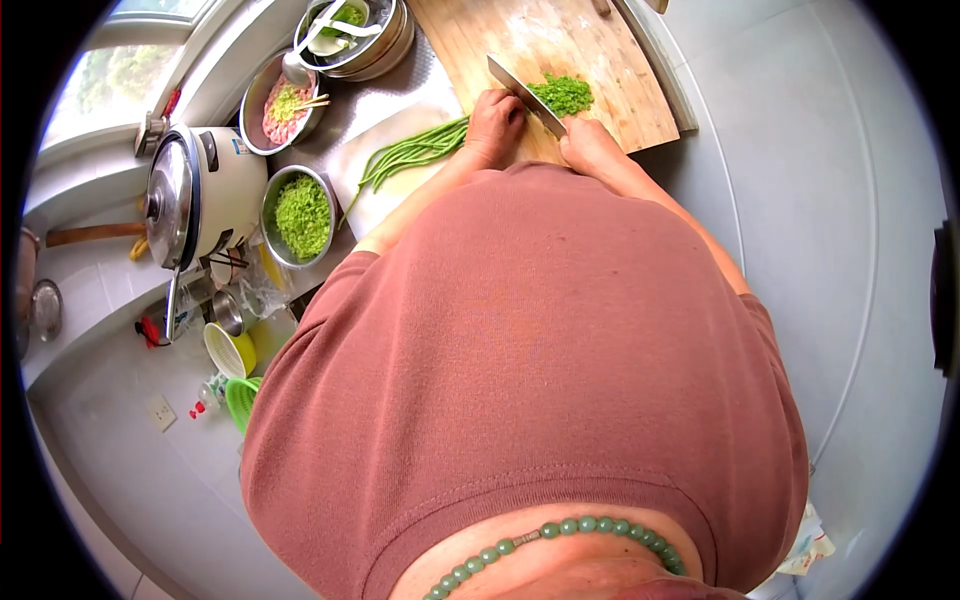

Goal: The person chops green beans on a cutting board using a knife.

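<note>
Long green beans lie in a bundle across the left edge of the wooden cutting board, their near ends under my left hand. The fingers of that hand are curled on the bundle, close against the flat of the knife. My right hand is closed around the handle of the knife, whose blade stands between my left hand and a pile of finely chopped green beans. The handle is hidden inside my fist.
Left of the board are a metal bowl of chopped greens, a bowl of pink minced meat with chopsticks and stacked bowls with white utensils. A lidded cooker stands farther left, near a yellow bowl and a green basket.
</note>
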`<state>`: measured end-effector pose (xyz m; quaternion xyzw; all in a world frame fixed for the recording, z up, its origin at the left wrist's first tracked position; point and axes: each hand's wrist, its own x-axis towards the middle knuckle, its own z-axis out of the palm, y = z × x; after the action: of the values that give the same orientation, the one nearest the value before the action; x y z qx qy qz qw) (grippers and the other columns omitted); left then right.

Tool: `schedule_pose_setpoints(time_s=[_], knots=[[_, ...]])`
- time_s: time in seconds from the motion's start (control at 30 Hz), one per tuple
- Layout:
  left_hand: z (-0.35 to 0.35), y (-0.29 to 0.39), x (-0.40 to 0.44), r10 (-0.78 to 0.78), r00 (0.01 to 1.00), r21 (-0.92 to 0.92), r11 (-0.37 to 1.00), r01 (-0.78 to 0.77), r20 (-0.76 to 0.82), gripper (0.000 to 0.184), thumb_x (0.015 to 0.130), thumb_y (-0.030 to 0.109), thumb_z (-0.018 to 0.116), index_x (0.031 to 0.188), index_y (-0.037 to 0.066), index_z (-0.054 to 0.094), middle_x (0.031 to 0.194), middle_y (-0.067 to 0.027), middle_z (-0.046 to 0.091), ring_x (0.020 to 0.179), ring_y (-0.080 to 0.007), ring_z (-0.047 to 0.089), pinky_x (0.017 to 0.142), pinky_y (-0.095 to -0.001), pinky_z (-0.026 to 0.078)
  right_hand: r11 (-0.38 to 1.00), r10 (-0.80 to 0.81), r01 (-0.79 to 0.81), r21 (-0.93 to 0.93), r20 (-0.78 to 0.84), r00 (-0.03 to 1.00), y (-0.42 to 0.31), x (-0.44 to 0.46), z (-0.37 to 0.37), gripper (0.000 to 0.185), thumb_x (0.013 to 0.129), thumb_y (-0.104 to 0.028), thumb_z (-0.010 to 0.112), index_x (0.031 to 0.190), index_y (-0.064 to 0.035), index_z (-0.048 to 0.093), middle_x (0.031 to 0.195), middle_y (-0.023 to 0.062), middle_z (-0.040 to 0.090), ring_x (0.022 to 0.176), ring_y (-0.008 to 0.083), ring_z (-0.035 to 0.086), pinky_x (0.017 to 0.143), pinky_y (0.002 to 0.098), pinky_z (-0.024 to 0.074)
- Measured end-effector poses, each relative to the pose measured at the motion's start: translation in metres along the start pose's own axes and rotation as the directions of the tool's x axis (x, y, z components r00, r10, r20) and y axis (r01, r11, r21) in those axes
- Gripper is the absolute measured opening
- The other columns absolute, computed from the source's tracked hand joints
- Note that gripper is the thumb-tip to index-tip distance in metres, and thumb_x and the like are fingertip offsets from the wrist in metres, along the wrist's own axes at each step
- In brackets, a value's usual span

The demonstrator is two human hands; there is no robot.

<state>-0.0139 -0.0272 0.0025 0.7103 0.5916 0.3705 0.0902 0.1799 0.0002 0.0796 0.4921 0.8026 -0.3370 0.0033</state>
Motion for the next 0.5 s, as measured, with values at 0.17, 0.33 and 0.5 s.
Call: schedule_pose_setpoints(time_s=[0.17,0.33,0.5], knots=[[0.000,0.000,0.000,-0.025,1.000,-0.020,1.000,0.025,0.007,0.015,0.070,0.006,0.069,0.085,0.007,0.066,0.098,-0.0103,0.064,0.094,-0.0317,0.057,0.084,-0.0392,0.048,1.000,0.016,-0.015,-0.016,0.049,0.999,-0.004,0.005,-0.002,0.024,0.083,-0.012,0.049,0.093,0.0056,0.062,0.089,0.0325,0.063,0.087,0.0455,0.062,0.077,0.0496,0.0495],[0.001,-0.002,-0.001,-0.033,0.999,0.001,0.999,0.033,0.025,0.015,0.071,0.007,0.069,0.086,0.007,0.067,0.099,-0.0106,0.064,0.095,-0.0315,0.058,0.085,-0.0389,0.048,0.998,0.040,-0.036,-0.045,0.092,0.995,-0.018,0.016,-0.005,0.024,0.079,-0.008,0.050,0.090,0.0055,0.066,0.090,0.0300,0.064,0.087,0.0435,0.064,0.075,0.0481,0.0510],[-0.004,-0.001,-0.005,-0.004,1.000,-0.044,0.999,0.005,0.026,0.019,0.070,0.007,0.072,0.088,0.006,0.067,0.099,-0.0106,0.063,0.095,-0.0309,0.058,0.084,-0.0385,0.048,0.998,0.070,-0.070,-0.003,0.039,0.997,-0.006,0.023,0.002,0.023,0.080,-0.010,0.051,0.092,0.0039,0.065,0.092,0.0287,0.065,0.090,0.0423,0.064,0.078,0.0474,0.0506]])
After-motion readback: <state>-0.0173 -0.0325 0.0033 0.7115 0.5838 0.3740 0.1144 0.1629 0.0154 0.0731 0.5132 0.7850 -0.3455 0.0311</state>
